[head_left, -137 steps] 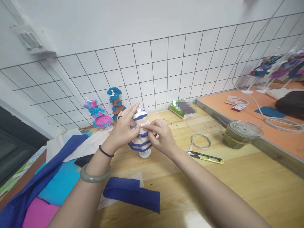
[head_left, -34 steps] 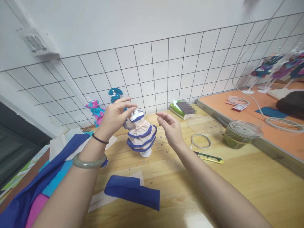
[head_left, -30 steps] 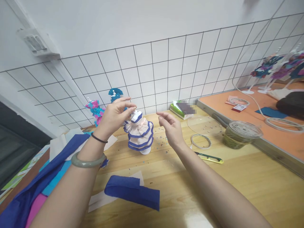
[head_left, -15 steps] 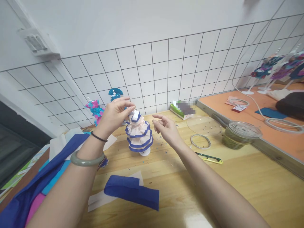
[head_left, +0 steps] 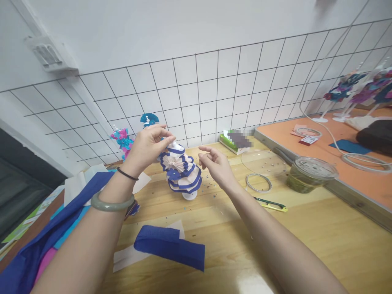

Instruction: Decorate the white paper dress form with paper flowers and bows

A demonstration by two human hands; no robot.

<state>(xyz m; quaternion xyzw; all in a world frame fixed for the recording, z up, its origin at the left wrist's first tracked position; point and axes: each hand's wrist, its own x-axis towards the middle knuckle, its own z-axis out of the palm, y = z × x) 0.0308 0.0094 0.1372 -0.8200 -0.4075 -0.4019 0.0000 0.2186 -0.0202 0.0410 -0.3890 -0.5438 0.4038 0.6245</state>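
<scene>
A miniature dress form (head_left: 183, 167) stands on its white round base, slightly tilted. Its tiered pale-pink crepe-paper dress has blue edging, and a pleated fan shape and a blue flower face me. My left hand (head_left: 150, 148) pinches the white knob at its neck between thumb and fingers, partly covering the knob. Right of the dress, apart from it, hovers my right hand (head_left: 215, 164), fingers loosely bent and parted, with nothing visible in them. A folded blue crepe-paper strip (head_left: 171, 245) lies nearer me on a pale paper piece.
Yellow thread snips (head_left: 272, 204), a tape roll (head_left: 259, 182), a clear lid (head_left: 263, 161) and a lidded plastic tub (head_left: 309, 175) lie to the right. Coloured crepe paper (head_left: 67, 214) covers the left side. Two dressed forms (head_left: 122, 141) stand behind my left hand. Scraps dot the wooden table.
Both hands were at the dress's waist. My right hand has since drawn away to the right. My left moved to the neck, and the form has turned, bringing the fan and blue flower into view.
</scene>
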